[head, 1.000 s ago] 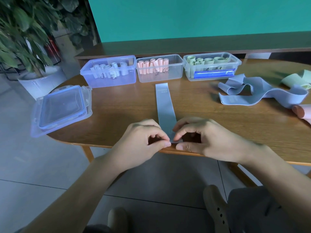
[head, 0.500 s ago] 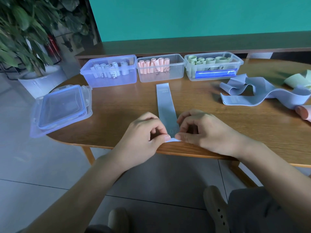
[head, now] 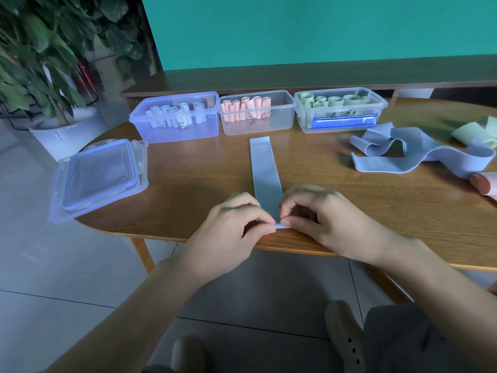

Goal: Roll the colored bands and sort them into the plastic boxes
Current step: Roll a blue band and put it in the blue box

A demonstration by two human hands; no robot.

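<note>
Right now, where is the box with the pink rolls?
In the head view, the box with the pink rolls stands at the table's far edge, middle of three, between the blue box on its left and the green-roll box on its right.

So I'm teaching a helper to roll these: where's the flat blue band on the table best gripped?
Grip the blue band at its near end by the table edge, coming from the near side: it lies flat, pointing away. Left hand and right hand pinch that end's corners.

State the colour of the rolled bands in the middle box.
Pink. The rolled bands stand in the clear middle box, seen best in the head view.
</note>
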